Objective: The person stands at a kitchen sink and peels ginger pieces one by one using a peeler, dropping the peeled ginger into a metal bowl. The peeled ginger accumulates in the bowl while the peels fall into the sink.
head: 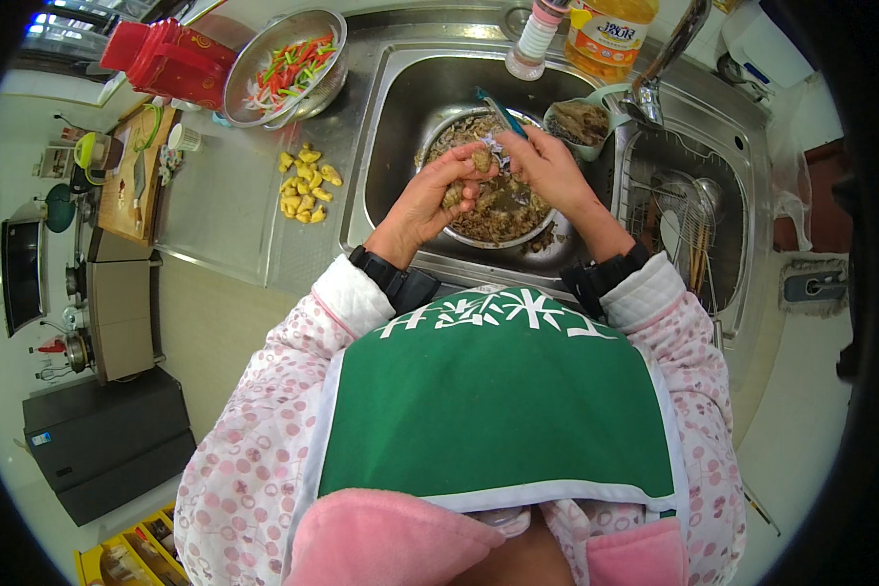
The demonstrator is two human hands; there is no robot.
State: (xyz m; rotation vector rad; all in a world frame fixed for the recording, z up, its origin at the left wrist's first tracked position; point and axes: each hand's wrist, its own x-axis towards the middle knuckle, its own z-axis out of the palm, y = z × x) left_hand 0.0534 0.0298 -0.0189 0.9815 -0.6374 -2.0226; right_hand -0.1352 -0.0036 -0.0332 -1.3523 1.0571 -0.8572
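Over the sink, my left hand (432,194) holds a small knobbly brown root piece (483,160), likely unpeeled ginger, in its fingertips. A second brown piece (453,195) rests in the curled lower fingers. My right hand (549,167) grips a teal-handled tool (511,119), its handle pointing up and away; its working end is hidden by the fingers, so its kind is unclear. Both hands are close together above a round metal bowl (476,242) that holds murky water and brown scraps. Peeled yellow ginger pieces (306,183) lie in a loose group on the steel counter, left of the sink.
The metal sink (403,110) surrounds the bowl. A pale green strainer (593,151) with dark contents sits at its right, below the faucet (648,102). Behind stand an oil bottle (608,40) and a colander (333,84) of cut peppers. A knife (139,179) lies on the wooden board (149,209).
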